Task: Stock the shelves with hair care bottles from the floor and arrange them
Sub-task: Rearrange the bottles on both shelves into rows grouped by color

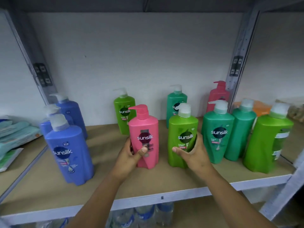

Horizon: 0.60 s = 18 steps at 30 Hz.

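On brown shelf board (107, 183) with white front edge, grey metal uprights and pale wall behind, pump bottles stand upright. Left hand (130, 155) grips pink plastic pump bottle (144, 137) near centre; right hand (194, 153) wraps lime-green plastic pump bottle (182, 134) just right of it. Blue bottles (70, 150) left, teal bottles (218, 135) right, more green and pink ones far behind. Clear water bottles (144, 214) below shelf, blurred. Packets far left cut off.

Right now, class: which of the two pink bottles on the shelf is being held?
The front pink bottle, gripped by the left hand. The other pink bottle stands untouched at the back right.
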Tool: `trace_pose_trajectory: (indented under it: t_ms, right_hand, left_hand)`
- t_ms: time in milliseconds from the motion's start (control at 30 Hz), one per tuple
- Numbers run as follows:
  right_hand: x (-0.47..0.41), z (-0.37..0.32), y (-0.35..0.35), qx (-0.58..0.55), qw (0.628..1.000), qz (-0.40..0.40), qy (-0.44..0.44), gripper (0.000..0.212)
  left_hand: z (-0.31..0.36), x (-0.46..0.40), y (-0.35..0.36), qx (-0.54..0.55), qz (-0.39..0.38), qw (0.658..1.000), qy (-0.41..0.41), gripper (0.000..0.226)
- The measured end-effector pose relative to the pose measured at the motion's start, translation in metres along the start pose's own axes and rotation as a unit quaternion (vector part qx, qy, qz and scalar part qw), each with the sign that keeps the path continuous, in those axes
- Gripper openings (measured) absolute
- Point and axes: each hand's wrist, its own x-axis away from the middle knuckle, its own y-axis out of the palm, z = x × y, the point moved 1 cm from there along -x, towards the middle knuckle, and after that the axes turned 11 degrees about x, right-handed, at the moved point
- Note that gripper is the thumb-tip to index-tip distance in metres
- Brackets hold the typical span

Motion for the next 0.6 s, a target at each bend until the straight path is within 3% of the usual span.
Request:
trace_pose_trajectory:
  t_ms: [167,267,367,467,533,600]
  right_hand:
    - [0.002,0.001,-0.001,0.005,0.999,-0.003,-0.033,0.076]
    - [0.006,0.001,-0.008,0.022,0.998,-0.032,-0.044,0.065]
    - [0.016,0.010,-0.029,0.031,0.998,-0.046,-0.033,0.058]
    - [0.025,0.009,-0.070,0.068,0.996,0.043,-0.050,0.048]
    - [0.023,0.000,-0.099,0.116,0.984,0.108,-0.082,0.044]
    - [0.011,-0.010,-0.121,0.152,0.977,0.115,-0.097,0.053]
  left_hand:
    - [-0.005,0.002,0.004,-0.015,0.015,1.000,0.014,0.054]
    - [0.000,0.014,0.015,-0.026,0.057,0.997,0.033,0.060]
    - [0.013,0.040,0.039,-0.093,0.158,0.977,0.110,0.065]
    - [0.023,0.063,0.072,-0.183,0.178,0.944,0.210,0.058]
    - [0.025,0.062,0.090,-0.154,0.151,0.960,0.177,0.049]
    - [0.023,0.052,0.104,-0.112,0.135,0.978,0.109,0.057]
